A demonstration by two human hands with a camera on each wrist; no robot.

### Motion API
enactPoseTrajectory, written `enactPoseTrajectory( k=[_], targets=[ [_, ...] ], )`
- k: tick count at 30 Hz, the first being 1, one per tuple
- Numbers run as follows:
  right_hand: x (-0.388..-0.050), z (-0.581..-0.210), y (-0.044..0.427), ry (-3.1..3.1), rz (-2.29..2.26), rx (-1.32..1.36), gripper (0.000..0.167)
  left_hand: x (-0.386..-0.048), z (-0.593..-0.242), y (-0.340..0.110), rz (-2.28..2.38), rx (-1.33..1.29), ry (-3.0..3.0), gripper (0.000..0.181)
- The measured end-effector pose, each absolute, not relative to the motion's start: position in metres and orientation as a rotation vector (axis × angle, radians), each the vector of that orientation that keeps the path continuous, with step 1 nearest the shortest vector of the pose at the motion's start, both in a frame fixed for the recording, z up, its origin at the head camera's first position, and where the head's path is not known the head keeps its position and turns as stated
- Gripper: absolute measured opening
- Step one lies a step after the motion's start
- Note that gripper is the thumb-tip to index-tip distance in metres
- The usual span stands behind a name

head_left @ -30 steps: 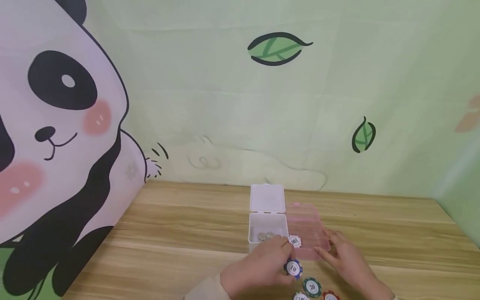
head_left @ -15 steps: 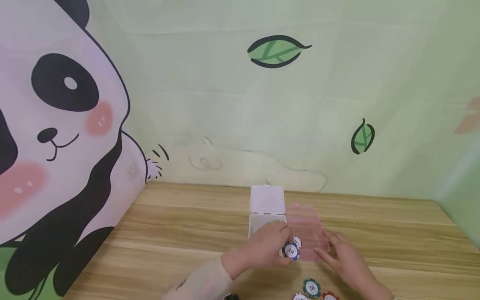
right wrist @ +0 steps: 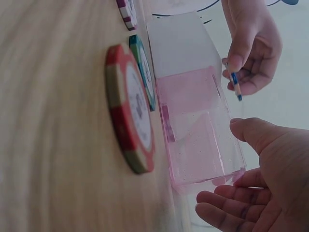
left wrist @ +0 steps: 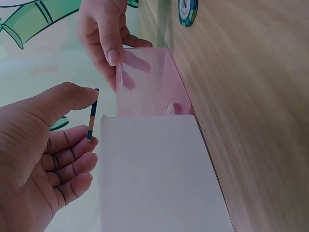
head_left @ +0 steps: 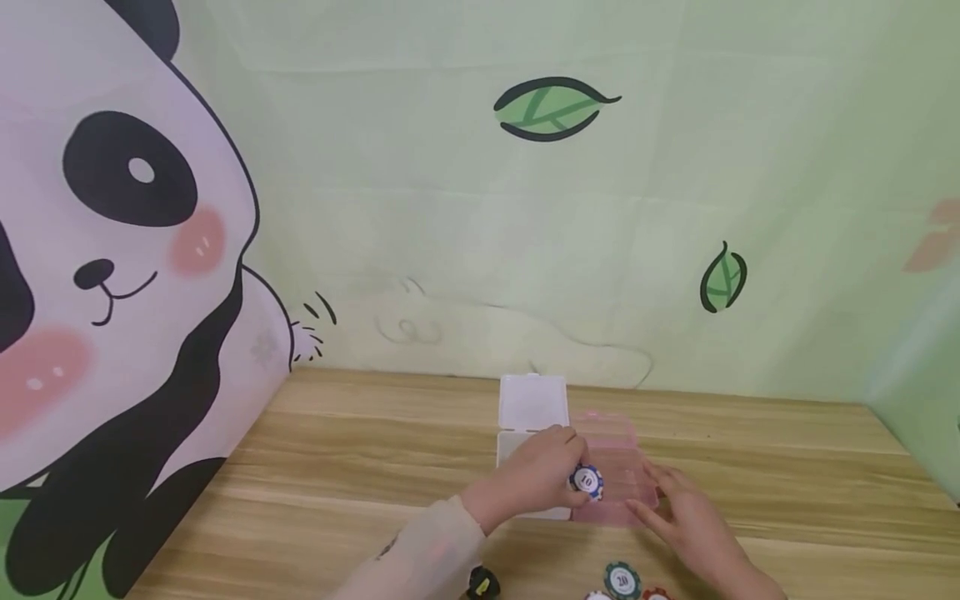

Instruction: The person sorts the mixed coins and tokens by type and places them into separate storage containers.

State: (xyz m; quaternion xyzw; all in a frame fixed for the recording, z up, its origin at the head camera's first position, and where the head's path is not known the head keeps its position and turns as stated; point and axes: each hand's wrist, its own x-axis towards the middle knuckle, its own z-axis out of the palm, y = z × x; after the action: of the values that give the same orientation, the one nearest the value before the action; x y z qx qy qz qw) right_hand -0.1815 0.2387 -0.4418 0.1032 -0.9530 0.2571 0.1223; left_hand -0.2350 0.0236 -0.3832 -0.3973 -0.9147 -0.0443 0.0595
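My left hand [head_left: 528,477] pinches a blue-and-white poker chip [head_left: 587,482] marked 10 between thumb and index finger. In the left wrist view that chip [left wrist: 92,116] shows edge-on, beside the rims of the boxes. Below it stands a pink see-through box [head_left: 611,513] with one chip [right wrist: 167,123] lying on its bottom. My right hand [head_left: 693,521] holds the pink box at its right end, thumb on the near side and fingers round the far corner. Against the pink box stands a white box [left wrist: 154,174] with its lid [head_left: 534,402] up; my left hand hides its inside.
On the table [head_left: 360,467] in front of the boxes lie a green chip [head_left: 622,580] marked 20, a red chip [right wrist: 130,111] and a purple-and-white chip [right wrist: 127,13]. A small black object [head_left: 482,583] shows by the left sleeve. A printed cloth [head_left: 450,208] hangs behind.
My left hand has lifted the blue chip from near the green one, up and away from me, to over the pink box. The right hand keeps its hold on the box.
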Motion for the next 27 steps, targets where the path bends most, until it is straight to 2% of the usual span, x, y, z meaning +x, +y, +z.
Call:
enactPoseTrajectory(
  k=[15, 27],
  targets=[
    [-0.182, -0.440, 0.239, -2.837, 0.823, 0.248, 0.063, -0.257, -0.400, 0.054, -0.008, -1.238, -2.661, 0.037],
    [-0.182, -0.438, 0.240, -2.860, 0.832, 0.227, 0.063, -0.263, -0.408, 0.066, -0.050, -1.240, -2.716, 0.031]
  ],
)
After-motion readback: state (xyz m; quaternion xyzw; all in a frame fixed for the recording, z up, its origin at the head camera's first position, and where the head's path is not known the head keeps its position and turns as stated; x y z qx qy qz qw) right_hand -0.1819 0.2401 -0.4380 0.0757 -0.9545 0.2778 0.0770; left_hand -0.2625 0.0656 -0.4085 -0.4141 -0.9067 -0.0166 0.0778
